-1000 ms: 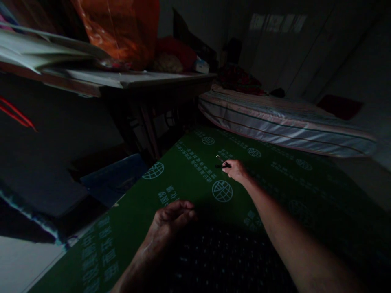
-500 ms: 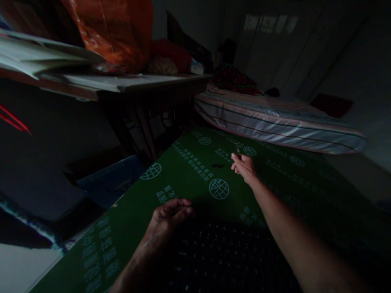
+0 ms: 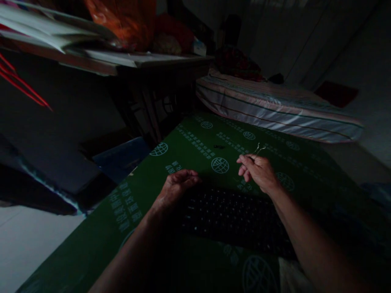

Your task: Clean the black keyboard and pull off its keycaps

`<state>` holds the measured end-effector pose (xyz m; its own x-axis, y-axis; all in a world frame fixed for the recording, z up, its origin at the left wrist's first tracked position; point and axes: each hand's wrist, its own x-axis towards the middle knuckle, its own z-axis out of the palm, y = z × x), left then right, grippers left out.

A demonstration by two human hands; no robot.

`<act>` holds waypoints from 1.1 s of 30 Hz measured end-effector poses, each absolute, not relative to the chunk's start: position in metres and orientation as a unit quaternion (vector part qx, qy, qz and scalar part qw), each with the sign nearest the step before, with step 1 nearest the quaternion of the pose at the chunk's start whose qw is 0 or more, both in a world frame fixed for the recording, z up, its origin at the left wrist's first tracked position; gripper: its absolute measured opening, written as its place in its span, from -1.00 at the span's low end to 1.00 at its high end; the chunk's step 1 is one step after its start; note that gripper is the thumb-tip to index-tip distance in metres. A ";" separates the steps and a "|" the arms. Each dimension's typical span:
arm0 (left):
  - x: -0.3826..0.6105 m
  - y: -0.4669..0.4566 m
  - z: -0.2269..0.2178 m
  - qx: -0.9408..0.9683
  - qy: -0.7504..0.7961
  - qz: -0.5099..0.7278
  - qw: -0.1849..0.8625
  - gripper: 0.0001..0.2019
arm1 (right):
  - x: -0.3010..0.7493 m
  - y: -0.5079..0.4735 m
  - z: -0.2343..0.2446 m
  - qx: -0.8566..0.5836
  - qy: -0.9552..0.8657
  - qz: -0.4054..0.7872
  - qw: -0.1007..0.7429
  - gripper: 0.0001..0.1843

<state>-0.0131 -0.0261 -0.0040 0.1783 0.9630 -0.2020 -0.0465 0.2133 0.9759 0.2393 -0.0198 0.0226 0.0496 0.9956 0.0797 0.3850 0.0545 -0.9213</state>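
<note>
My right hand (image 3: 258,171) is closed in a pinch on a thin bent metal wire piece (image 3: 259,149) that sticks up from its fingertips. It hovers over a green printed mat (image 3: 195,150). A small dark object (image 3: 219,146) lies on the mat beyond the hand. My left hand (image 3: 179,187) rests curled at the edge of a dark dotted cloth (image 3: 232,215) that lies on the mat; I cannot make out anything in its fingers.
A striped mattress (image 3: 275,110) lies on the floor beyond the mat. A cluttered table (image 3: 137,61) with papers and an orange bag (image 3: 128,20) stands at the left. A blue sheet (image 3: 122,156) lies beside the mat. The room is very dark.
My right hand left the small dark object on the mat and drew back toward me with the wire piece. The view tipped downward.
</note>
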 end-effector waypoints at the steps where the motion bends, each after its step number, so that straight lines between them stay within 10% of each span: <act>1: -0.014 -0.026 -0.006 0.476 0.481 0.413 0.610 -0.73 | 0.236 -0.030 0.023 -0.573 -0.588 0.387 0.419 -0.52; 33: -0.014 -0.026 -0.011 0.485 0.444 0.424 0.623 -0.77 | 0.181 -0.025 0.032 -0.482 -0.753 0.383 0.232 -0.69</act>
<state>-0.0138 -0.0260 -0.0114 0.2473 0.9585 -0.1421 -0.0980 0.1707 0.9804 0.1807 -0.0253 0.0315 -0.4282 0.9035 -0.0194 0.5487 0.2429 -0.7999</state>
